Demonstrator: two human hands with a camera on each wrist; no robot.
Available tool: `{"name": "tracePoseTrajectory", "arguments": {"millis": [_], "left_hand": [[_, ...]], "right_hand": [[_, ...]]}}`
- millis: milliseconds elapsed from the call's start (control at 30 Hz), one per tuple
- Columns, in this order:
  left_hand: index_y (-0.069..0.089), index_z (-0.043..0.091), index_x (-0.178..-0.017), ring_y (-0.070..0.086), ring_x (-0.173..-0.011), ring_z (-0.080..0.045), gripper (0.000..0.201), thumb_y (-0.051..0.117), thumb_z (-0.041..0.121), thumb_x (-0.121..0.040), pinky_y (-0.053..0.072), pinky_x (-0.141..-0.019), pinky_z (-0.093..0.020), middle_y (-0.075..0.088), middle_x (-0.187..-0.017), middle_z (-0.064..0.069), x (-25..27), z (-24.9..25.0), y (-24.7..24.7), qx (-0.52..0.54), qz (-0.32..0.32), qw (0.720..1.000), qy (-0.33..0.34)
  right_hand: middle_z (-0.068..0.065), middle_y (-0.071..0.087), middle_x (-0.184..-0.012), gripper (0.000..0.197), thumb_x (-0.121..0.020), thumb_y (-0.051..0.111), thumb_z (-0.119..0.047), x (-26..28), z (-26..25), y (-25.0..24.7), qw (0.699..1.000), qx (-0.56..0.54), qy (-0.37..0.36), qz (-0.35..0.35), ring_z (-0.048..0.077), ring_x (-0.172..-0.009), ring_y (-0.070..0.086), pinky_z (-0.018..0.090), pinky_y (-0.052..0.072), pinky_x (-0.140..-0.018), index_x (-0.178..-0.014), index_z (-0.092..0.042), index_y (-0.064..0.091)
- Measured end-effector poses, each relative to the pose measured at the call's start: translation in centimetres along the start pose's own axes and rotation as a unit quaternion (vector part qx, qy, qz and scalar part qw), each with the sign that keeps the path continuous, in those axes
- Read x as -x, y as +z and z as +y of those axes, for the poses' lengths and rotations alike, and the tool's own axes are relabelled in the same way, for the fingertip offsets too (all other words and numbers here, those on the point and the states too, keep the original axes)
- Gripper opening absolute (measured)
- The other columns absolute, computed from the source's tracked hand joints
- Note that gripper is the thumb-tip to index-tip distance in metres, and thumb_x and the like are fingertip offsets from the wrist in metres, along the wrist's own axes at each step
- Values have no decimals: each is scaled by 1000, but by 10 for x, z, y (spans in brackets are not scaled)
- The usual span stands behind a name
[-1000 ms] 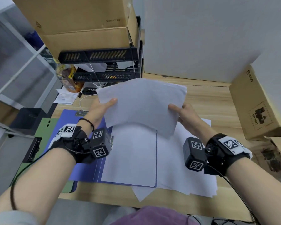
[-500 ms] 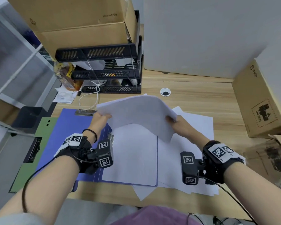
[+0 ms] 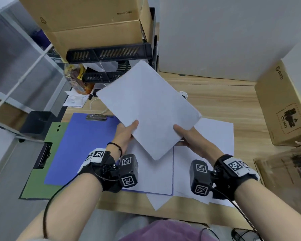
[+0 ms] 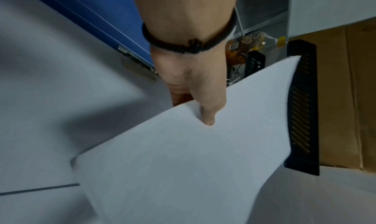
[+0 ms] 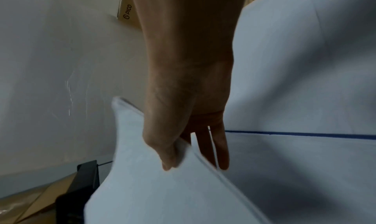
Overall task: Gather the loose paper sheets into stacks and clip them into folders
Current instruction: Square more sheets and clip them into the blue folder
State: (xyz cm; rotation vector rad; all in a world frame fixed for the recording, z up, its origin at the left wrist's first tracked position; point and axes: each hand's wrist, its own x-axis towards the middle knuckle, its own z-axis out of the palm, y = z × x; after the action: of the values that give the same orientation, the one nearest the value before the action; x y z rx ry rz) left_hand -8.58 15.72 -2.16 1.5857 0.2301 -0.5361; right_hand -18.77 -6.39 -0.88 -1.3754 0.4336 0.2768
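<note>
Both hands, left hand [image 3: 127, 131] and right hand [image 3: 189, 136], have a pinching grip on the paper stack [image 3: 146, 108], mid-frame above the blue folder [image 3: 80, 145] on the worktop [image 3: 224, 100]. Only the right wrist view shows fingers [image 5: 221, 148] under it. It's flatter than half a second ago, corner toward the person.

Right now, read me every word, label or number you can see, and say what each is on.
"Made in China": top cardboard box, blurred.
"PICO": right cardboard box, also seen from the right wrist.
"UN 3481": same box's stamp.
Snack bag print and barcode: unreadable.
Wrist markers: patterns only.
</note>
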Motion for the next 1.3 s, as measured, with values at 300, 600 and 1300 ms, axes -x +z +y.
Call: {"name": "tracePoseTrajectory", "arguments": {"millis": [300, 600, 1300], "left_hand": [[54, 12, -126, 58, -101, -4, 36, 61, 20, -91, 45, -74, -5, 60, -117, 6, 2, 43, -24, -134, 11, 978, 160], [48, 12, -130, 59, -109, -8, 46, 56, -5, -88, 47, -94, -24, 60, -122, 2, 20, 15, -30, -121, -57, 988, 79], [60, 6, -112, 62, -100, -32, 25, 47, 6, -92, 47, -92, -43, 65, -113, -13, 9, -3, -113, -175, 8, 979, -101]], "right_hand": [[-9, 71, -113, 25, -97, 57, -27, 1, -42, -1, 990, 116, -75, 7, 7, -101, 68, 26, 55, -85, -121, -22, 62], [-19, 61, -126, 37, -96, 57, -31, 22, -8, -3, 990, 126, -56, -12, -3, -114, 58, 18, 50, -87, -132, -26, 52], [17, 59, -80, 19, -93, 39, -8, -46, 19, 74, 984, 151, 73, 56, 30, -68, 61, 43, 60, -69, -76, -6, 48]]}}
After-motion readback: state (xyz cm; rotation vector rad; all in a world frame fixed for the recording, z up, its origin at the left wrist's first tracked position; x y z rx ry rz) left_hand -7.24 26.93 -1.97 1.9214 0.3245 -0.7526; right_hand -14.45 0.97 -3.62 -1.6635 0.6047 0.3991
